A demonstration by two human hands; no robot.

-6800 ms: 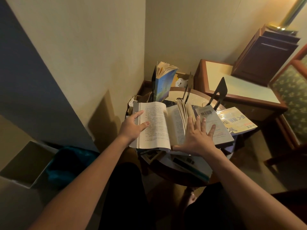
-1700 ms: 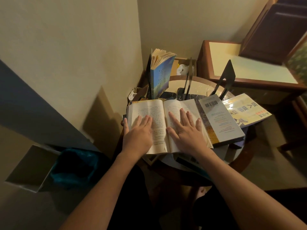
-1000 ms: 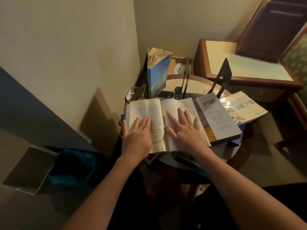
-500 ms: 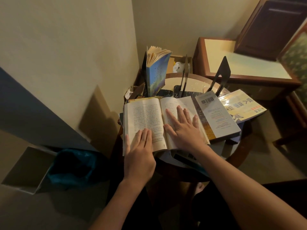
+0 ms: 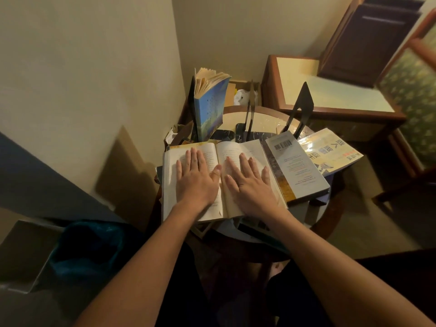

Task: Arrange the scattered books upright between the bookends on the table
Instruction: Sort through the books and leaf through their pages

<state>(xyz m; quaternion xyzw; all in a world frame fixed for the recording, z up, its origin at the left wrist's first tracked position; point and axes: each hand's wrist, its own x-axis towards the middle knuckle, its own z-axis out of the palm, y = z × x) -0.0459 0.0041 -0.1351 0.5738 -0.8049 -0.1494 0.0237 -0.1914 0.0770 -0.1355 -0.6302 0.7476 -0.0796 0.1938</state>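
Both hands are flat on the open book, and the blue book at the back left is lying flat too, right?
Not quite: in the head view the blue book stands upright at the back left, its pages fanned at the top. The left hand and right hand do rest flat on the open book.

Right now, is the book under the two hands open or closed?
Open. The book lies flat, both pages showing; the left hand rests on one page, the right hand on the other.

Matt paper pages (image 5: 188,166), glossy yellow cover (image 5: 330,149)
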